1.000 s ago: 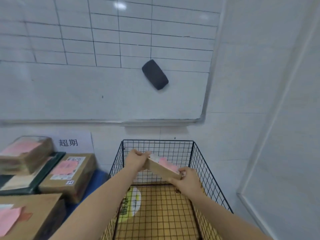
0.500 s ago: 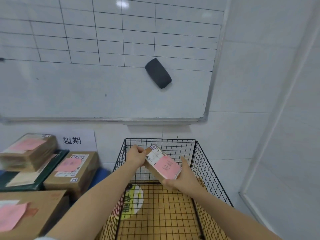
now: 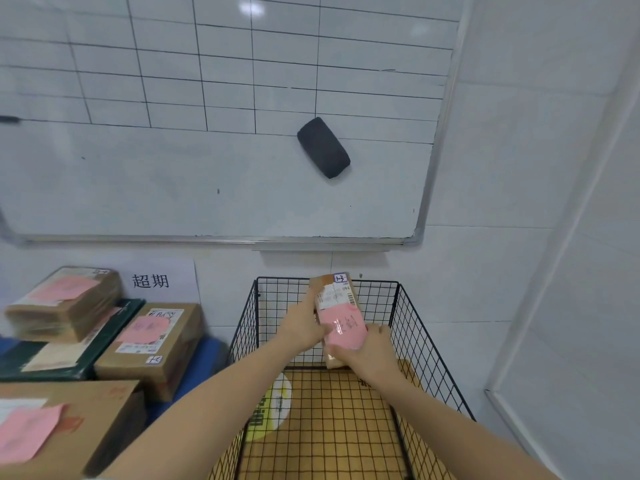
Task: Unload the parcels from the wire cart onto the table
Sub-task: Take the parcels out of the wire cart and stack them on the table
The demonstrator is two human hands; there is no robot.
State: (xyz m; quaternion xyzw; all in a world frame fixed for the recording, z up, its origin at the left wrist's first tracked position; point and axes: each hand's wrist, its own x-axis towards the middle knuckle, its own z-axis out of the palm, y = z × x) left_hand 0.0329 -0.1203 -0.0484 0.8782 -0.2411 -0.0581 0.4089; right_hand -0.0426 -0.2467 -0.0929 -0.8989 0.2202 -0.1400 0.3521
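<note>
With both forearms reaching forward, the left hand (image 3: 304, 323) and right hand (image 3: 367, 351) are gripping a small brown cardboard parcel with a pink label (image 3: 341, 317), tilted upright above the black wire cart (image 3: 408, 327). Parcel's lower end is hiding behind the right hand; label writing unreadable.

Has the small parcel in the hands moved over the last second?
Yes. The small parcel has risen and turned upright; its top now pokes above the wire cart's back rim.

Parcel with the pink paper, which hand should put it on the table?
Probably the left hand: it grips the parcel on the side nearest the table, which lies to the left of the cart. The right hand holds the far side.
</note>
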